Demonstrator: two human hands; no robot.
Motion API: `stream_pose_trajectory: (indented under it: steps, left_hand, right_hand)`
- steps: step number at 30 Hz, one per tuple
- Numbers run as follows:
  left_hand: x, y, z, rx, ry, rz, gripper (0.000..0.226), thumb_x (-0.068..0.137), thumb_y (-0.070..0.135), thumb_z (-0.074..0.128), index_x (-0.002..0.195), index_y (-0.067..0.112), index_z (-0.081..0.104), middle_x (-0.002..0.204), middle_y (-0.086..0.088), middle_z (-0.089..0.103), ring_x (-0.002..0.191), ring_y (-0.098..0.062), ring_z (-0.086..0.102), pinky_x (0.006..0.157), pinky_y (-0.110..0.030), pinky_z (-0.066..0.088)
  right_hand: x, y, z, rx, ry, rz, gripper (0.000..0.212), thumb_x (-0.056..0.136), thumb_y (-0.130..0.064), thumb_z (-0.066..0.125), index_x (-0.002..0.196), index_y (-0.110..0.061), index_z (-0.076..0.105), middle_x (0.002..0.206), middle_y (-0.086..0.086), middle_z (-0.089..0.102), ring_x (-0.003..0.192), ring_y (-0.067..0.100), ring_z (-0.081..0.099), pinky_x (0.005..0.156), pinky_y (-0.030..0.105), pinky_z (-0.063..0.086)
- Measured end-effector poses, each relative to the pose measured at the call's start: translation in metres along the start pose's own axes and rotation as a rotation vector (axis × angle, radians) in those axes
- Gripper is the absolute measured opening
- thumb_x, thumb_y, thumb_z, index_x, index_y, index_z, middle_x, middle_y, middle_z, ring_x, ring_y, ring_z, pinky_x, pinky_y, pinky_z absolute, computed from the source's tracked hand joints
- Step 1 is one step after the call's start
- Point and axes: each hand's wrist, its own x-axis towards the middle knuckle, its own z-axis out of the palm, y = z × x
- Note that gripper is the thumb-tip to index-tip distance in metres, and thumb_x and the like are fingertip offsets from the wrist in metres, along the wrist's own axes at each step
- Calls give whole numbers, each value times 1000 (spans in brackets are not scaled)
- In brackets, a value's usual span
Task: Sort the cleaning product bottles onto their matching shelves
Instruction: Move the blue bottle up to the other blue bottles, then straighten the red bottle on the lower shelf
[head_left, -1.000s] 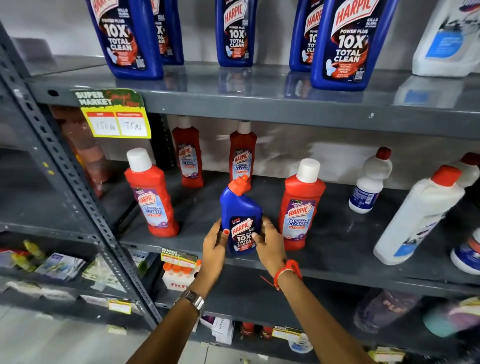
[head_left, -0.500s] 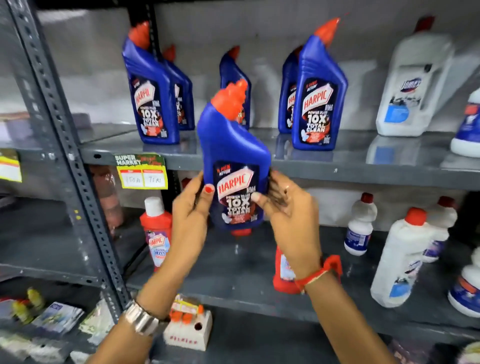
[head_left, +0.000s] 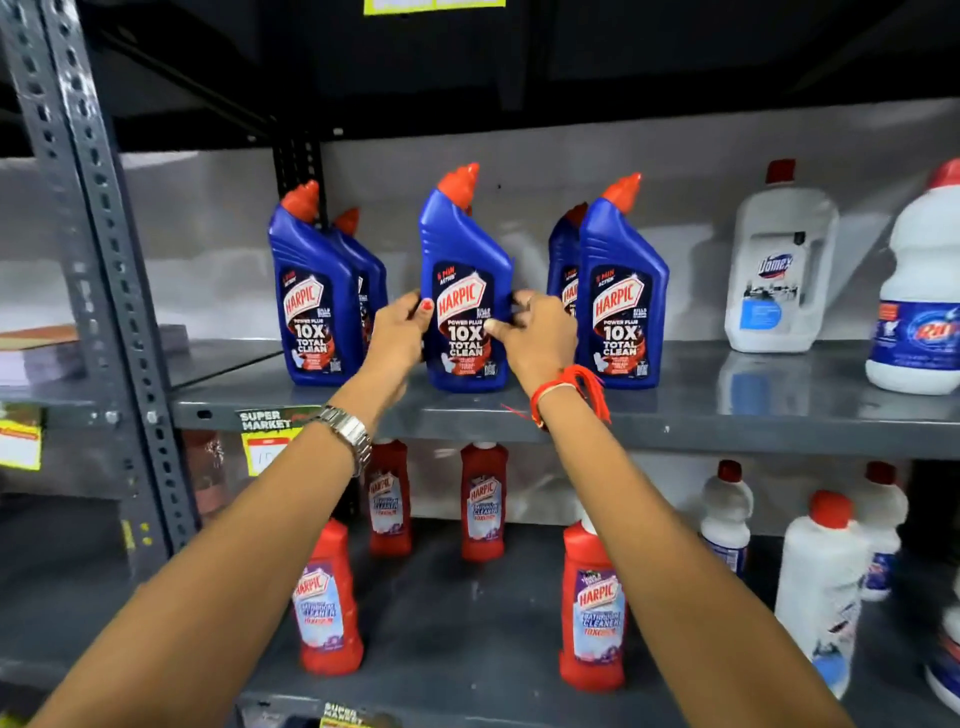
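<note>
A blue Harpic bottle (head_left: 464, 291) with an orange-red cap stands upright on the upper grey shelf (head_left: 727, 415). My left hand (head_left: 400, 327) grips its left side and my right hand (head_left: 535, 332) grips its right side. Other blue Harpic bottles stand on the same shelf, one (head_left: 311, 296) to its left and one (head_left: 621, 296) to its right, each with another bottle behind. On the lower shelf (head_left: 457, 623) stand red Harpic bathroom cleaner bottles, such as one at the front left (head_left: 324, 603) and one at the front right (head_left: 595, 613).
White bottles stand at the right of both shelves: a Domex bottle (head_left: 779, 265) and a bigger white bottle (head_left: 919, 291) above, several red-capped ones (head_left: 821, 582) below. A perforated grey upright (head_left: 98, 270) borders the left. A yellow price tag (head_left: 265, 441) hangs on the upper shelf edge.
Both hands lifted the blue bottle from the lower shelf, among the red bottles, up to the upper shelf, where it now stands between the other blue bottles.
</note>
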Motion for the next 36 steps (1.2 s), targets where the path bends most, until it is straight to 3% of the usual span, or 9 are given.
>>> stream_pose_trajectory:
  steps: [5,10,12,15,22,26,31,33,36]
  left_hand:
    - [10,-15,-1,-14,-23,-16,30,96,16,35,118,3,51,105,-11,60,84,-17,60,58,-20,56]
    - [11,-19,-2,-18,-17,15,29,95,14,38,119,3,50,121,-21,59,98,-23,58,90,-42,51]
    - [5,-17,0,-5,34,62,32,95,15,39,124,3,46,126,-18,56,109,-23,56,97,-35,46]
    - [-24,-11,1,1,215,224,40,94,15,41,132,2,38,137,-14,47,123,-17,47,89,-5,40]
    - [-130,-75,20,-66,398,541,34,94,4,36,127,2,41,114,-4,56,109,-13,56,95,-22,44]
    - [-184,-172,51,60,198,249,35,91,0,38,120,16,46,105,-15,53,97,-3,51,89,-20,44]
    - [-208,-234,92,20,-302,-321,43,91,24,48,131,14,37,138,-7,43,124,-11,43,102,-20,35]
    - [-207,-242,102,-40,-414,-376,50,87,36,50,129,12,38,128,-3,51,111,0,52,102,-22,42]
    - [-203,-250,111,-73,-397,-389,28,90,11,49,118,11,45,116,-10,57,98,-8,58,100,-36,48]
  right_hand:
    - [7,8,12,-20,17,16,30,75,-13,70,103,-7,63,99,19,72,95,37,65,87,49,52]
    - [-1,5,11,25,-46,14,33,80,-8,65,111,-2,57,112,19,67,103,33,62,94,41,50]
    - [-10,2,5,14,-44,-10,38,81,-8,64,117,-2,53,120,19,63,109,31,59,95,37,46]
    - [-32,7,-14,51,52,-63,44,83,-4,60,125,-5,48,124,16,60,108,24,60,93,27,46]
    - [-138,86,-56,143,364,-102,33,80,1,61,97,-28,62,85,0,69,76,2,65,72,16,53]
    - [-178,170,-58,-10,295,125,41,74,14,57,98,-20,61,94,11,70,81,7,65,72,3,47]
    - [-181,249,-62,-132,-39,498,53,81,9,54,130,-4,40,131,21,53,117,36,53,103,44,43]
    - [-180,261,-62,-124,-175,568,58,82,7,54,135,-3,32,135,22,48,120,35,51,104,42,41]
    - [-181,271,-61,-131,-269,588,54,83,2,57,132,-2,36,131,22,53,112,33,56,95,36,44]
